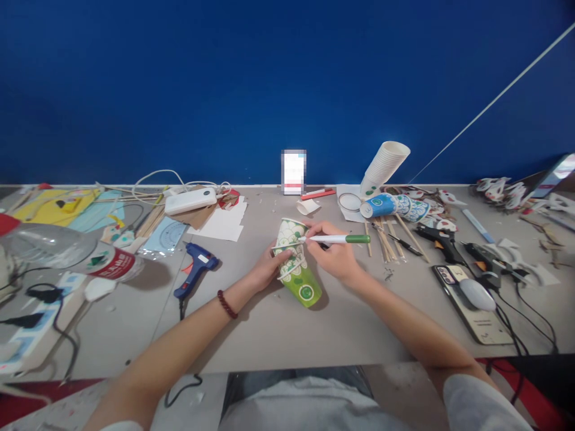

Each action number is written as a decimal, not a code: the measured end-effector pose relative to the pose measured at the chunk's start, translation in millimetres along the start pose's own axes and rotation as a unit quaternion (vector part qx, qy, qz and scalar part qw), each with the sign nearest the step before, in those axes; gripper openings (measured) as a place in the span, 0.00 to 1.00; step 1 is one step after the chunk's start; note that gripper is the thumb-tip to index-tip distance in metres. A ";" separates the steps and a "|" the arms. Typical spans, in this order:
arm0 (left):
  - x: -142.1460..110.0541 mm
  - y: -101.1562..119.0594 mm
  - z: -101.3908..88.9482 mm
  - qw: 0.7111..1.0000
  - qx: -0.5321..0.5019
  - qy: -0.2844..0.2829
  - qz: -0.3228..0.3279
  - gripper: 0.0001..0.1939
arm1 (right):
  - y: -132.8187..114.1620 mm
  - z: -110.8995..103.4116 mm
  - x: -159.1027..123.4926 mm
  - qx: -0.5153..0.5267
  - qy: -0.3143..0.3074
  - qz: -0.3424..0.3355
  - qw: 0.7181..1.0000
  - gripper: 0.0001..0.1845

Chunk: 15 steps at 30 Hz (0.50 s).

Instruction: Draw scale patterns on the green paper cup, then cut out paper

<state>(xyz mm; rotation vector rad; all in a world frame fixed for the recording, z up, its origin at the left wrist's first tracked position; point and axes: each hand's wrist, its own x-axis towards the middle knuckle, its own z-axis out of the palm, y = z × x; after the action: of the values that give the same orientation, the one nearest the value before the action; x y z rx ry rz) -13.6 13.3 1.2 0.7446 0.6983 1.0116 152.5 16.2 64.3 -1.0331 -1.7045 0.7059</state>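
Note:
A stack of nested green-and-white patterned paper cups (302, 282) lies tilted on the table in front of me. My left hand (264, 271) grips the stack from its left side, thumb across the upper cups. Between the fingers of my right hand (333, 256) is a white marker pen (335, 239) with a green end pointing right. The pen's tip is at the cups' upper right side; whether it touches the paper I cannot tell. Fingers on the far side of the cups are partly hidden.
A blue glue gun (196, 269) lies left, near a plastic bottle (114, 263) and power strip (49, 317). Right are white cups (386, 164), blue cups (381, 205), wooden sticks (384, 244), a black glue gun (442, 242), and a phone (483, 320) under a mouse (477, 294).

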 end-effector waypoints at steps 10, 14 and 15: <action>0.8 -2.0 -2.0 1.000 0.001 -0.002 0.002 0.29 | -1.3 1.3 -2.4 -0.031 -0.025 0.003 0.999 0.05; 1.0 -2.4 -2.5 1.000 0.006 -0.015 0.009 0.27 | -1.5 2.2 -3.2 -0.025 -0.032 0.009 0.999 0.05; 1.1 -2.6 -2.6 1.000 0.007 -0.015 0.010 0.27 | -1.7 2.2 -2.9 -0.017 -0.030 0.012 0.999 0.05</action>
<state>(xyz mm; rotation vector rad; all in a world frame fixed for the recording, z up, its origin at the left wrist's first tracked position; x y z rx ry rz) -14.1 14.0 -2.5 0.7778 0.6734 1.0131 150.4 12.9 63.6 -1.0672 -1.7642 0.7320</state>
